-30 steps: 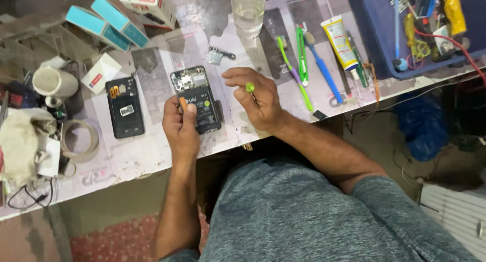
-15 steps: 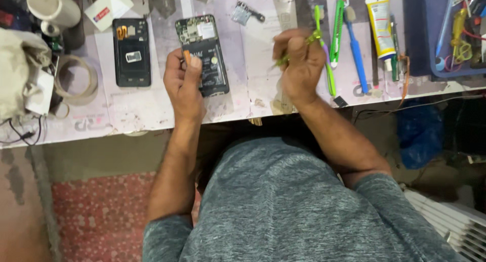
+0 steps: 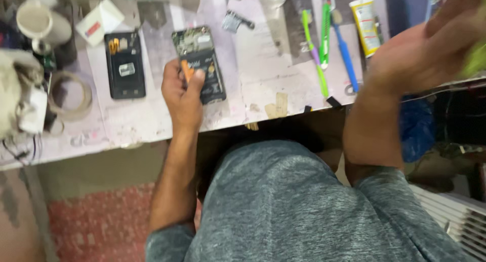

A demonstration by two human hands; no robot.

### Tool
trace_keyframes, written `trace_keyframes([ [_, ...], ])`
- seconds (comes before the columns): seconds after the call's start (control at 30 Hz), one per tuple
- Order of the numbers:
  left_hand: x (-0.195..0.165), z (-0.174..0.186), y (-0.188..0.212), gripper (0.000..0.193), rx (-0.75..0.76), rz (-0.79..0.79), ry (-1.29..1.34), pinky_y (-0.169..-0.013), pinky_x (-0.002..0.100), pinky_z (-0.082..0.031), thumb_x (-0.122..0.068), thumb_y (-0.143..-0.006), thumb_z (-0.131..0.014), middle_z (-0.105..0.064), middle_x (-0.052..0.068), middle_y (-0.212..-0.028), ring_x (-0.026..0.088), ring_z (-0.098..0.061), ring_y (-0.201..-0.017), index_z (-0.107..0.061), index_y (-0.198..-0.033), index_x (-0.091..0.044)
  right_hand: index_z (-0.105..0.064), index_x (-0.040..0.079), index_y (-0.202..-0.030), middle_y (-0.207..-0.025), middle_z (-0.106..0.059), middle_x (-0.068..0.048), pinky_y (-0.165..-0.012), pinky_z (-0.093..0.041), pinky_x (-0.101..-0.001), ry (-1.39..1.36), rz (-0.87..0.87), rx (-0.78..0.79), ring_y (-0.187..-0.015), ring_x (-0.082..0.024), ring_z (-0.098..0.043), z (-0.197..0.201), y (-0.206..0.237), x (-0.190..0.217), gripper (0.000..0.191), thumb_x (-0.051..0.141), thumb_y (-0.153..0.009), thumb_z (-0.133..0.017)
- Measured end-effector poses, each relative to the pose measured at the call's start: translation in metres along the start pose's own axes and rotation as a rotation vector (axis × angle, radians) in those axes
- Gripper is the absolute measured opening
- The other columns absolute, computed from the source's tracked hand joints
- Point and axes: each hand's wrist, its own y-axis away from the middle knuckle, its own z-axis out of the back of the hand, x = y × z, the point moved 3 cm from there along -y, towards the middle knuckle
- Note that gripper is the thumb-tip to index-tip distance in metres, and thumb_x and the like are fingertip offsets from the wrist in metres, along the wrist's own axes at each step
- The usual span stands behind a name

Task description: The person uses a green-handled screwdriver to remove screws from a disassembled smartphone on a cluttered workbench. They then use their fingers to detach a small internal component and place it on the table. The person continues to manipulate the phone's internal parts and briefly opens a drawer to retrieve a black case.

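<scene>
Where blur smears it, right hand [image 3: 420, 54] clasps something green, cropped; left hand [image 3: 183, 92] pinches opened phone [image 3: 199, 62], half-covered.

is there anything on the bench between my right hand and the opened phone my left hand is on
Nothing blocks it. The right hand is raised near the bench's right edge; the left hand rests on the opened phone. Between them lies mostly bare bench; the toothbrushes lie flat there, low obstacles only.

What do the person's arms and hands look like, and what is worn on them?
Both forearms are bare, with no gloves, watch or rings visible. The left hand shows clearly; the right hand is blurred. Short sleeves of a mottled grey T-shirt cover the upper arms.
</scene>
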Motion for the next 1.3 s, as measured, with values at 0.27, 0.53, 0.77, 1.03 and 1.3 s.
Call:
trace_keyframes([
  [0.27,0.009,0.008,-0.002,0.029,-0.006,0.002,-0.019,-0.082,0.022,-0.050,-0.006,-0.097,-0.066,-0.065,0.001,-0.102,0.005,-0.057,-0.086,-0.057,-0.123,0.002,-0.062,0.001,-0.114,-0.116,-0.070,-0.018,-0.095,-0.054,-0.0537,-0.126,0.333,0.691,-0.106,-0.040,-0.069,-0.098,0.071,0.114,0.027,0.026,-0.105,-0.064],
  [0.53,0.012,0.007,-0.005,0.023,-0.001,-0.006,-0.004,-0.079,0.021,-0.050,-0.006,-0.099,-0.065,-0.068,0.002,-0.099,0.005,-0.059,-0.082,-0.059,-0.120,0.002,-0.063,0.006,-0.117,-0.105,-0.071,-0.013,-0.082,-0.056,-0.0448,-0.143,0.075,0.917,-0.096,-0.033,-0.070,-0.125,0.114,0.090,0.029,-0.001,-0.091,-0.072],
  [0.77,0.009,0.007,0.000,0.021,0.037,-0.004,-0.070,-0.073,0.019,-0.046,-0.006,-0.099,-0.065,-0.067,0.001,-0.093,0.004,-0.055,-0.078,-0.060,-0.116,0.004,-0.061,0.007,-0.119,-0.102,-0.071,-0.011,-0.072,-0.057,-0.0387,-0.129,0.013,1.008,-0.089,-0.030,-0.073,-0.127,0.126,0.089,0.033,-0.003,-0.089,-0.071],
  [1.03,0.005,0.001,0.002,0.024,0.038,-0.061,-0.165,-0.072,0.019,-0.047,-0.004,-0.099,-0.063,-0.067,0.000,-0.094,0.003,-0.055,-0.079,-0.058,-0.121,0.005,-0.062,0.003,-0.115,-0.102,-0.069,-0.014,-0.073,-0.057,-0.0406,-0.182,-0.063,1.009,-0.088,-0.033,-0.071,-0.120,0.117,0.095,0.020,0.008,-0.096,-0.069],
  [1.3,0.004,0.001,-0.001,0.025,0.010,-0.015,-0.236,-0.068,0.020,-0.046,-0.002,-0.096,-0.064,-0.066,0.003,-0.089,0.005,-0.056,-0.075,-0.059,-0.120,0.005,-0.065,0.004,-0.111,-0.093,-0.070,-0.013,-0.068,-0.055,-0.0403,-0.158,-0.070,1.008,-0.080,-0.031,-0.070,-0.119,0.124,0.087,0.015,0.011,-0.099,-0.068],
])
